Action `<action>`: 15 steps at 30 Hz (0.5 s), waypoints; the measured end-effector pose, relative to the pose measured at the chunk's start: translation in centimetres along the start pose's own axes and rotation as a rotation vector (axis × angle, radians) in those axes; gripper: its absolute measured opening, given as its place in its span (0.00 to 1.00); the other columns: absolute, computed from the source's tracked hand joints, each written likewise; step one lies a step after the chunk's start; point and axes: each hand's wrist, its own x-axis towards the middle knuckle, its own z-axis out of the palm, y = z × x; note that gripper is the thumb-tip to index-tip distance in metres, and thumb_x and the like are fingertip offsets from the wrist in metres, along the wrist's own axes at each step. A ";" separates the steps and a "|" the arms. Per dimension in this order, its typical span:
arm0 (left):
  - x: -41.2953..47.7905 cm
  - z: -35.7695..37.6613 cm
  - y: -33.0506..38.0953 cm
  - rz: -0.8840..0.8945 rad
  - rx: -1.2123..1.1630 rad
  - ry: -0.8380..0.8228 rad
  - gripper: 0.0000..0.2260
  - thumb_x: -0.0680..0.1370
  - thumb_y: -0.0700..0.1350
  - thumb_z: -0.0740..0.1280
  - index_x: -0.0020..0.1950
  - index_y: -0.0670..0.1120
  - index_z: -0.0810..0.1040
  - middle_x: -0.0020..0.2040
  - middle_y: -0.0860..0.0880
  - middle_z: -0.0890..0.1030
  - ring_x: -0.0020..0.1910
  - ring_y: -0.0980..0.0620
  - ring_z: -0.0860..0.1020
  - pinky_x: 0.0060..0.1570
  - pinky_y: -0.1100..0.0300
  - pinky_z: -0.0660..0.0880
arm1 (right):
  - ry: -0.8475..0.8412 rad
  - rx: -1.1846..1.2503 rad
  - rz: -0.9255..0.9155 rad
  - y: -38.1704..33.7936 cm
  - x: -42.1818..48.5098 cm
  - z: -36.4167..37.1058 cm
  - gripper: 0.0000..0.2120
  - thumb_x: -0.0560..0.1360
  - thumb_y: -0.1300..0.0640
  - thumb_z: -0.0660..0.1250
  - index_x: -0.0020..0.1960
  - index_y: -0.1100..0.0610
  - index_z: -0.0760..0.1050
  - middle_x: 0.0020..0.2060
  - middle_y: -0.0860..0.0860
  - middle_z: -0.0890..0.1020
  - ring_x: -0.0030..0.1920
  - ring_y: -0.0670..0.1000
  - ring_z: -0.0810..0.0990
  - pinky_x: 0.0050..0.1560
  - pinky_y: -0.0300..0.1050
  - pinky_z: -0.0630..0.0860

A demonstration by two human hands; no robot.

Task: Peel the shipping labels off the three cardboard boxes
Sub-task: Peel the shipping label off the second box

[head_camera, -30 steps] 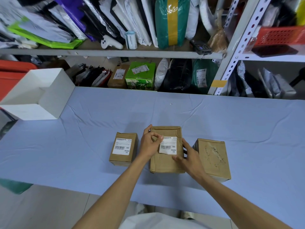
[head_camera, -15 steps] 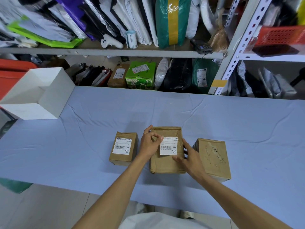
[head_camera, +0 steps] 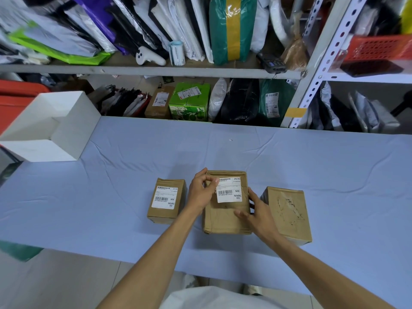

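While your left hand (head_camera: 201,192) pinches the far-left corner of the middle label (head_camera: 229,190) between thumb and forefinger, everything else of that label lies to the right of the pinch and closer to you. Its long axis runs from the far edge of the middle box (head_camera: 225,217) toward your body, so the peel likely wants to travel diagonally, down and to the right, toward your other hand. Whether the corner has actually lifted, you cannot tell from here.

Your right hand (head_camera: 256,210) grasps nothing. Its fingers lie fairly straight against the box's right edge with the thumb on the top face, bracing it on the bench (head_camera: 334,166). That brace sits on the side the pull heads for, so the box should stay put.

To either side stand the left box (head_camera: 166,216), its label (head_camera: 165,197) untouched, and the right box (head_camera: 286,210), whose top shows only torn cardboard.
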 end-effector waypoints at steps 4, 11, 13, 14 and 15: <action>0.0 -0.2 0.8 -0.090 -0.241 0.035 0.05 0.78 0.42 0.67 0.50 0.41 0.79 0.69 0.49 0.73 0.64 0.52 0.73 0.62 0.61 0.69 | 0.007 -0.009 0.010 -0.1 0.0 -0.1 0.33 0.71 0.64 0.71 0.67 0.40 0.63 0.51 0.36 0.77 0.50 0.40 0.79 0.44 0.33 0.78; -1.3 -1.6 0.3 -0.088 -0.308 -0.043 0.36 0.73 0.32 0.71 0.72 0.59 0.61 0.71 0.45 0.65 0.70 0.47 0.66 0.65 0.53 0.71 | 0.025 0.033 0.078 0.1 0.3 -0.6 0.33 0.71 0.65 0.72 0.71 0.50 0.64 0.58 0.49 0.76 0.50 0.42 0.77 0.44 0.35 0.76; -2.1 -1.7 -0.5 -0.091 -0.310 -0.075 0.44 0.70 0.28 0.71 0.75 0.59 0.55 0.72 0.41 0.63 0.71 0.45 0.66 0.62 0.58 0.72 | 0.034 0.034 0.095 0.1 0.4 -0.6 0.34 0.70 0.65 0.72 0.72 0.51 0.63 0.60 0.51 0.76 0.50 0.43 0.78 0.47 0.39 0.77; -2.5 -1.7 -0.8 -0.085 -0.296 -0.092 0.46 0.70 0.26 0.70 0.76 0.59 0.53 0.72 0.41 0.64 0.70 0.47 0.68 0.58 0.62 0.74 | 0.031 0.032 0.104 0.1 0.5 -0.6 0.36 0.70 0.65 0.72 0.73 0.52 0.62 0.61 0.51 0.76 0.51 0.45 0.78 0.49 0.42 0.77; -2.8 -1.7 -1.1 -0.080 -0.268 -0.105 0.48 0.69 0.25 0.69 0.77 0.58 0.51 0.72 0.41 0.65 0.68 0.49 0.69 0.53 0.65 0.76 | 0.023 0.026 0.115 0.0 0.5 -0.5 0.37 0.70 0.65 0.72 0.74 0.52 0.60 0.61 0.52 0.75 0.53 0.48 0.78 0.52 0.44 0.77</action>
